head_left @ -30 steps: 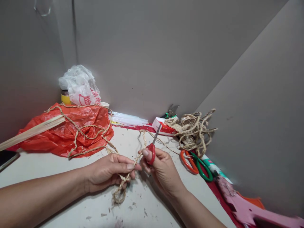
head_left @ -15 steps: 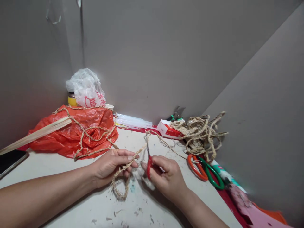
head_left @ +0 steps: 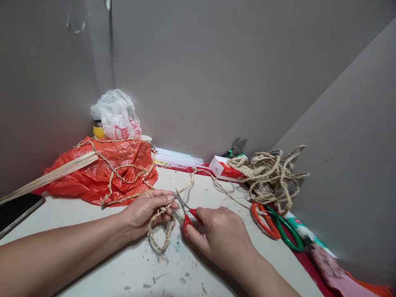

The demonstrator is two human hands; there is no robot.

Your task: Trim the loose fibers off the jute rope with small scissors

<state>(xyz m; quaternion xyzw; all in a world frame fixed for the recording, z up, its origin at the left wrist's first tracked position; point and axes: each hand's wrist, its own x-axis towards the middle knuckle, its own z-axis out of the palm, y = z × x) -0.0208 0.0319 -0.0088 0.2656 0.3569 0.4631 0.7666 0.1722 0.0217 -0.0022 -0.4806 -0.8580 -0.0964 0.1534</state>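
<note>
My left hand pinches a braided straw cord between thumb and fingers. A loop of that cord hangs below the fingers, while its other stretch runs up and right across the table. My right hand grips small red-handled scissors, thumb and fingers in the handles. Their blades are parted, with the tips close to the left fingertips and the cord; whether they touch it I cannot tell. More thin braid lies over a red plastic bag at the left.
On the right, a heap of braided rope lies beside a red-and-white box and scissors with orange and green handles. Glue sticks line the back edge. A phone and a straw bundle are at left.
The scissors have opened and tilted left, bringing their blades from upright to near my left fingertips. My left hand still holds the cord. The view has shifted slightly.
</note>
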